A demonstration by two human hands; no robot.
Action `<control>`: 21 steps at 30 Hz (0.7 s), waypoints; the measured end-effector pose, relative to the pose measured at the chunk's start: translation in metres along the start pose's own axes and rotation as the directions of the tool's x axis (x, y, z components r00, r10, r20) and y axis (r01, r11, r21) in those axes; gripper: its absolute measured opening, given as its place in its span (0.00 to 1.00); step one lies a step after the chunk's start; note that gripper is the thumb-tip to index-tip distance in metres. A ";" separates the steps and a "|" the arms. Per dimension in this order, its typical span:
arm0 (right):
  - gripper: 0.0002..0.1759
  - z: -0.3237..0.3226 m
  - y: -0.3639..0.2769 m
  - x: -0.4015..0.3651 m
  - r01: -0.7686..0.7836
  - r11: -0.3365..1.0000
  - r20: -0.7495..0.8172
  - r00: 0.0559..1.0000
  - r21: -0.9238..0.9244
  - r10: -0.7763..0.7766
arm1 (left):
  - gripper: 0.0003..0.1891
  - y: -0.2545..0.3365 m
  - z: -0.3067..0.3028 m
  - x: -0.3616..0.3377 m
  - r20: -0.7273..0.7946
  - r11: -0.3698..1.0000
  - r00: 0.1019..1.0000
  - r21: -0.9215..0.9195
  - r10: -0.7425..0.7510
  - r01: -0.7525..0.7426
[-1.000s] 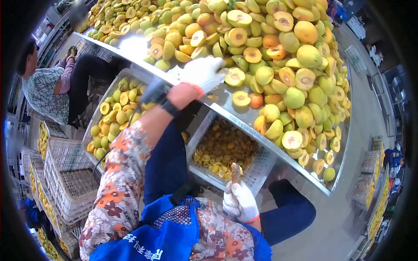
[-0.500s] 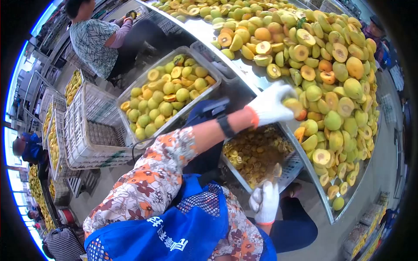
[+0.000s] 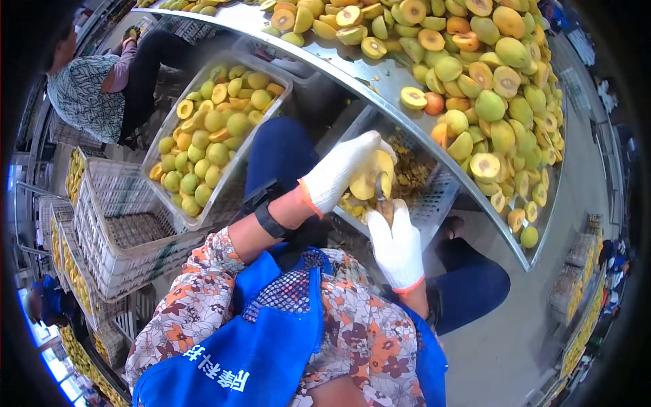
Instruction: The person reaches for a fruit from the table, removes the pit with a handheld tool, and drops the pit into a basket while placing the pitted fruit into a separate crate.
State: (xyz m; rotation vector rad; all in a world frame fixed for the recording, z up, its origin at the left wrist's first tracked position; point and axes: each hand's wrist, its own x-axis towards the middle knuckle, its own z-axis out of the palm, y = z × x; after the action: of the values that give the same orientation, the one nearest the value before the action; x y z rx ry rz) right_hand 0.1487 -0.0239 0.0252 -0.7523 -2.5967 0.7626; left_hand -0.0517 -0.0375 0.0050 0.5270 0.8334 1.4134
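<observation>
Peach half [image 3: 371,178], pale yellow, is gripped in my gloved left hand [image 3: 337,173], low over the tray of pits [image 3: 437,200] under the near edge of the worktop [image 3: 380,85]. A second ago that hand was stretched up to the fruit pile [image 3: 488,102]; it has come back with one piece. My gloved right hand [image 3: 397,245] is clenched around a small tool [image 3: 384,198], its tip meeting the fruit, so the picking step looks finished.

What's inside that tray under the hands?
The tray holds a heap of small yellow-brown fruit scraps. The left hand, its fruit half and the right hand with its tool cover the near part; the table edge hides the far end.
</observation>
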 end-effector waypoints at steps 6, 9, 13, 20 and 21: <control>0.15 0.004 -0.020 0.004 -0.392 0.870 0.000 0.912 0.299 0.411 | 0.29 0.011 0.017 -0.014 -0.032 0.877 0.991 0.470 0.128 -0.098; 0.14 0.009 0.000 -0.006 -0.027 0.991 0.033 0.999 -0.130 0.031 | 0.22 -0.002 0.013 -0.009 -0.070 0.947 0.995 0.318 0.077 -0.051; 0.14 0.013 0.002 -0.013 -0.210 0.978 0.096 0.974 0.017 0.207 | 0.17 0.016 0.032 -0.026 -0.056 0.755 0.987 0.651 0.152 -0.080; 0.28 0.012 -0.001 -0.014 -0.413 0.887 0.132 0.910 0.207 0.393 | 0.26 0.009 0.037 -0.025 -0.034 0.524 0.973 0.847 0.228 -0.093; 0.30 0.016 0.004 -0.018 -0.347 0.910 0.101 0.938 0.228 0.333 | 0.26 0.010 0.037 -0.025 -0.035 0.524 0.973 0.847 0.227 -0.092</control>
State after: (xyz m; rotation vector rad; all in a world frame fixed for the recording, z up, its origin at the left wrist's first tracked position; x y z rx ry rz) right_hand 0.1583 -0.0377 0.0073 -1.1347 -2.3863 1.1968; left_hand -0.0287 -0.0549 0.0407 1.2911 1.6460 1.1324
